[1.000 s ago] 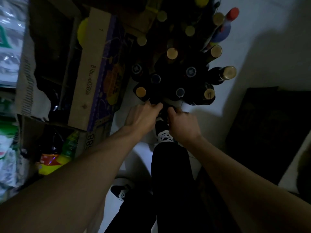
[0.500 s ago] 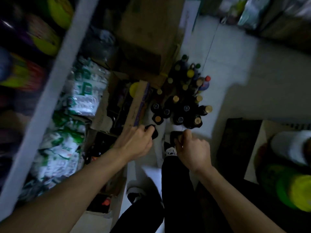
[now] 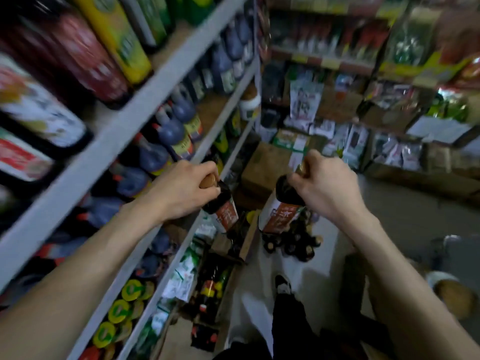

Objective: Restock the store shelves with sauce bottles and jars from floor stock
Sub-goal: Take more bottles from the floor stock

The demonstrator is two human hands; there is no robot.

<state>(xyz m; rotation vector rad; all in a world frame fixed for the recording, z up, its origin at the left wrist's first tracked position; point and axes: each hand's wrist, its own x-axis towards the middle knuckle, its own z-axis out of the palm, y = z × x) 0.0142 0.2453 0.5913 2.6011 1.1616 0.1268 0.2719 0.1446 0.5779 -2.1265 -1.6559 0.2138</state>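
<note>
Beside the store shelves (image 3: 166, 81), our left hand (image 3: 179, 188) and right hand (image 3: 327, 185) each grip a dark sauce bottle by its neck, the left bottle (image 3: 220, 203) and the right bottle (image 3: 281, 203).

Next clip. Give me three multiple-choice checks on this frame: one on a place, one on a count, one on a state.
1. Where do the spare bottles stand?
A. on the floor
B. on the top shelf
C. in a trolley

2. How many bottles are being carried?
A. one
B. two
C. four

3. The right hand is:
A. open, flat on a shelf
B. gripping the right bottle at its top
C. holding a box

Answers:
1 A: the cluster sits on the floor ahead of the person's feet.
2 B: the left hand holds the left bottle, and the right hand holds the other.
3 B: its fingers curl round the cap end, and the bottle hangs below that grip.
</note>
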